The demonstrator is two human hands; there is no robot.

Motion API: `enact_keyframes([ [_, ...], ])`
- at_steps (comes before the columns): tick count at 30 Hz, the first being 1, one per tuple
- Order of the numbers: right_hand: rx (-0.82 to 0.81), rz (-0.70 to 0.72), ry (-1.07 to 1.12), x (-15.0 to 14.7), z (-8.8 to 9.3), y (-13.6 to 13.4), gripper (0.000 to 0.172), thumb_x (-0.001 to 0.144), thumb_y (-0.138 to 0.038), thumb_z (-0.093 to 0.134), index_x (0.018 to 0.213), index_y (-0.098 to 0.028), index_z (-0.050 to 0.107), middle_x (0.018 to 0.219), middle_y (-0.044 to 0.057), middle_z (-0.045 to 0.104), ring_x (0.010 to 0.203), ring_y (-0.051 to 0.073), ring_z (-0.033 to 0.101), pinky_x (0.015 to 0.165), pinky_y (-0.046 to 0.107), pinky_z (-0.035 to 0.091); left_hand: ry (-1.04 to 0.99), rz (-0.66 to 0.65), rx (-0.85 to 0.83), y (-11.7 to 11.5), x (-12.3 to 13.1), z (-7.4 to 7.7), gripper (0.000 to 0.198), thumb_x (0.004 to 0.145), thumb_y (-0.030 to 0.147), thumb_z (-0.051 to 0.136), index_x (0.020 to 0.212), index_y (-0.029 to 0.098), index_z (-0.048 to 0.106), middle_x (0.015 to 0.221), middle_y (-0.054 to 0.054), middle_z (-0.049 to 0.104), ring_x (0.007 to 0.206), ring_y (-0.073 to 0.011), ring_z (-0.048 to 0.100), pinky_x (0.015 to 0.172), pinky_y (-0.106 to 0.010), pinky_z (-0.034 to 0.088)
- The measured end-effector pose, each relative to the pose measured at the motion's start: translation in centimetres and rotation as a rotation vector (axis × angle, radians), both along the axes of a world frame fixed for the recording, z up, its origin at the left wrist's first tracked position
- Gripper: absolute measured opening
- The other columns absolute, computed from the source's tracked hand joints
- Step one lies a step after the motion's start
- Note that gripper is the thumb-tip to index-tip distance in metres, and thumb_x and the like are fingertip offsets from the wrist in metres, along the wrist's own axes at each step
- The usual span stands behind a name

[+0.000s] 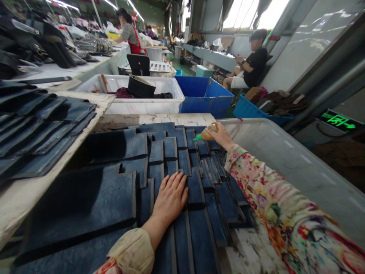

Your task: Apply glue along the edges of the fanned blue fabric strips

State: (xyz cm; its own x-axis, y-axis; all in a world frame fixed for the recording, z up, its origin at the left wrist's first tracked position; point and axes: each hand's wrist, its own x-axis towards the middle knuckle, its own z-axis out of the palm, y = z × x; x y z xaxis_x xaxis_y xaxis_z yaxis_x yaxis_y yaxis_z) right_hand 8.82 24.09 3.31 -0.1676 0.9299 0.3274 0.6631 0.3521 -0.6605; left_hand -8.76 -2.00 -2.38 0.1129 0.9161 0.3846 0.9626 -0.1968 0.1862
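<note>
Currently, two hands over one surface [242, 245]. Left hand [170, 196]: palm down on the overlapping blue panels [194, 188], fingers extended, lying close together. Right hand [221, 137]: pinching one squeeze bottle [204, 134], amber, its one green nozzle [196, 137] at the panels' far right part; contact cannot be told. Panels: many, stepped in rows, exact count not resolvable. Beyond: one white tub [137, 106], one dark-blue tub [205, 105], side by side.

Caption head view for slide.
Left hand rests on overlapping grey-edged blue panels; right hand holds a green-tipped amber bottle.
</note>
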Motion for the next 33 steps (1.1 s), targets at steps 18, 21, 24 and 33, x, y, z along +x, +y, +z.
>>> enact_keyframes([
  [18, -0.039, 0.083, -0.013, 2.4, -0.3, -4.0, 0.052, 0.071, -0.052, 0.058, 0.109, -0.017, 0.053, 0.108, 0.01, 0.058, 0.101, 0.024, 0.053, 0.092, 0.04, 0.04, -0.012, 0.005, -0.032, 0.0, 0.1, 0.1, 0.036, 0.089, 0.031, 0.042, 0.122, 0.022, 0.053, 0.128, -0.004, 0.055, 0.121, -0.0209, 0.046, 0.104, -0.04, 0.03],
  [21, -0.026, 0.108, -0.022, 2.7, -0.7, -4.6, 0.051, 0.071, -0.05, 0.057, 0.108, -0.015, 0.053, 0.106, 0.01, 0.058, 0.098, 0.024, 0.054, 0.091, 0.04, 0.04, -0.015, 0.005, -0.047, 0.0, 0.1, 0.1, 0.036, 0.089, 0.031, 0.041, 0.122, 0.022, 0.052, 0.129, -0.003, 0.054, 0.122, -0.0208, 0.045, 0.104, -0.04, 0.029],
  [24, -0.073, 0.178, -0.051, 3.5, -0.8, -5.4, 0.047, 0.073, -0.05, 0.057, 0.105, -0.016, 0.055, 0.1, 0.008, 0.06, 0.092, 0.023, 0.056, 0.086, 0.038, 0.042, -0.018, 0.007, -0.05, 0.0, 0.1, 0.1, 0.036, 0.089, 0.031, 0.041, 0.122, 0.021, 0.052, 0.129, -0.003, 0.054, 0.122, -0.0206, 0.045, 0.104, -0.041, 0.029],
  [33, -0.024, 0.115, 0.005, 3.2, -1.3, -5.3, 0.046, 0.072, -0.048, 0.058, 0.106, -0.017, 0.054, 0.103, 0.008, 0.059, 0.097, 0.024, 0.054, 0.089, 0.039, 0.041, 0.004, 0.007, -0.026, 0.0, 0.1, 0.2, 0.036, 0.089, 0.031, 0.041, 0.122, 0.022, 0.053, 0.128, -0.004, 0.055, 0.121, -0.0209, 0.046, 0.104, -0.04, 0.031],
])
